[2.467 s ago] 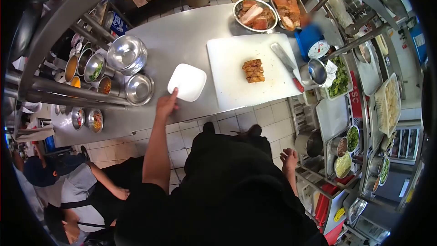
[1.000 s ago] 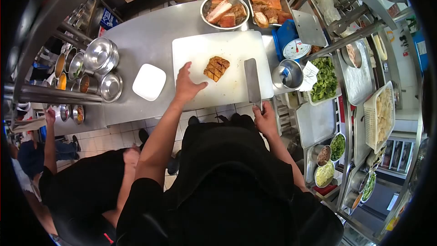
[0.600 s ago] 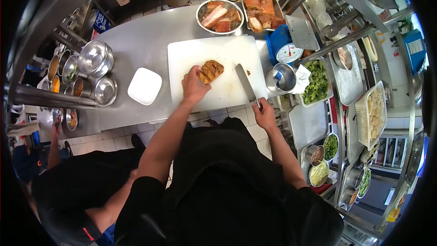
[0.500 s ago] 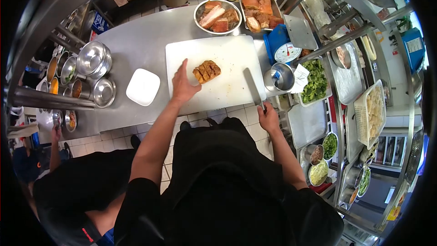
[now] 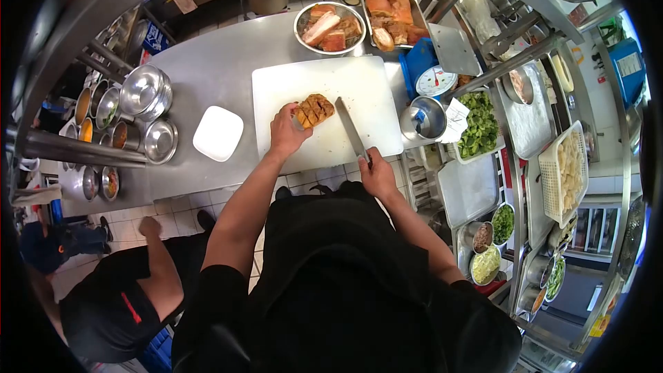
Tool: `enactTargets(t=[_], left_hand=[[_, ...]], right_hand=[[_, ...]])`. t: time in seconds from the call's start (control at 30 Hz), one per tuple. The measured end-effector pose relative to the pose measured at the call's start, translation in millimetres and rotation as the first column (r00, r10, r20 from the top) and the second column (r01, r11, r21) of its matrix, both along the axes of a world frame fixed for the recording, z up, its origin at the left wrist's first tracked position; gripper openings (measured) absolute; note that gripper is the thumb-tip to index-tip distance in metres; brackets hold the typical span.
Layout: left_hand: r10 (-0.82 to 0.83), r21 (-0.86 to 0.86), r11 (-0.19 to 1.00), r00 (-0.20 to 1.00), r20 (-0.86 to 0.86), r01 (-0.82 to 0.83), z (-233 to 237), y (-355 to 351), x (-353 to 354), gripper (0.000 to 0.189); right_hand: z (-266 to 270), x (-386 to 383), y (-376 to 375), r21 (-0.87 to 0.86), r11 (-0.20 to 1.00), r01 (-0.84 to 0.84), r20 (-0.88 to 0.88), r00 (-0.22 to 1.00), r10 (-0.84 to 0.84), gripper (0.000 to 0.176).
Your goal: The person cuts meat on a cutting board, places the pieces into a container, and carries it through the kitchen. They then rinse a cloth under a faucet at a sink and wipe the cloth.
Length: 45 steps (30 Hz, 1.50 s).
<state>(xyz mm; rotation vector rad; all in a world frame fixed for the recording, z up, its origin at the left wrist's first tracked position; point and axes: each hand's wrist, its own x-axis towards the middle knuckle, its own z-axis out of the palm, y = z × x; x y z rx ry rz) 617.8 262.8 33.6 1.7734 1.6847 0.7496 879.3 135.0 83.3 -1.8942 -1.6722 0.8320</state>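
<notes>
A browned, scored chunk of roast meat [image 5: 316,110] lies on the white cutting board [image 5: 280,83]. My left hand [image 5: 287,131] holds its left end, with fingers at the far side and thumb at the near side. In my right hand [image 5: 378,174] is the handle of a long kitchen knife [image 5: 352,129]. The blade points away from me over the board, a short gap to the right of the meat. Small crumbs dot the board around it.
Left of the board sits a white square plate [image 5: 218,133]. Behind are a bowl of meat pieces [image 5: 331,27] and a tray of meat [image 5: 394,14]. On the right stand a blue scale [image 5: 421,69], a metal pot [image 5: 423,117] and greens [image 5: 476,124]. A co-worker [image 5: 131,276] is at left.
My left hand has moved right and closed on the meat's left end. My right hand has brought the knife left, nearer the meat. The co-worker's arm has drawn back from the bowls.
</notes>
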Motion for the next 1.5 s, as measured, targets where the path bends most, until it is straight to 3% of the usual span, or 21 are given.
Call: enactTargets(t=[0.1,0.23,0.33,0.47,0.6,0.83,1.2,1.27,1.4,1.47,1.5], left_hand=[[-0.032,-0.020,0.999,0.999,-0.017,0.031,8.4,-3.2,-11.3,0.082],[-0.056,-0.034,0.998,0.997,-0.047,0.054,7.1,-24.2,-27.6,0.089],[-0.008,-0.007,1.000,0.999,0.031,0.008,3.7,-34.3,-30.7,0.094],[0.036,-0.021,0.999,0.993,0.116,-0.033,15.8,-40.4,-25.9,0.090],[-0.057,0.098,0.994,0.996,0.062,0.051,8.3,-37.5,-28.1,0.073],[-0.054,0.195,0.980,0.997,0.055,0.042,-3.8,-40.6,-31.7,0.057],[-0.045,0.184,0.982,0.998,0.047,0.035,-14.4,-35.7,-25.9,0.059],[-0.053,0.181,0.982,0.998,0.031,0.046,-11.7,-32.8,-27.2,0.060],[-0.063,0.162,0.985,0.998,-0.020,0.065,-10.6,-30.2,-27.1,0.061],[-0.072,0.183,0.980,0.997,-0.026,0.076,-18.3,-38.4,-26.6,0.062],[-0.077,0.196,0.977,0.997,-0.016,0.078,-19.1,-38.7,-26.9,0.060]], right_hand=[[20.2,-0.3,-1.1,-0.087,0.995,-0.050,0.036,0.998,0.054,0.025],[54.1,-7.9,-4.2,-0.079,0.997,-0.016,0.086,0.996,0.023,0.023],[72.0,-29.6,10.2,-0.103,0.984,-0.148,-0.030,0.989,0.146,0.021],[61.1,-72.0,28.6,-0.094,0.964,-0.250,-0.021,0.968,0.249,0.021],[35.1,-88.0,34.8,-0.062,0.961,-0.268,0.011,0.963,0.269,0.023],[29.4,-98.9,31.9,-0.089,0.954,-0.288,0.229,0.926,0.301,0.024],[9.0,-108.7,33.2,-0.195,0.941,-0.277,0.340,0.881,0.329,0.027],[29.0,-98.7,24.5,-0.261,0.907,-0.332,0.353,0.841,0.409,0.027],[10.0,-90.4,23.3,-0.364,0.877,-0.314,0.373,0.814,0.446,0.027],[-27.4,-95.3,36.2,-0.153,0.910,-0.385,0.333,0.847,0.414,0.026],[-36.9,-100.3,43.1,-0.154,0.911,-0.383,0.332,0.848,0.413,0.026]])
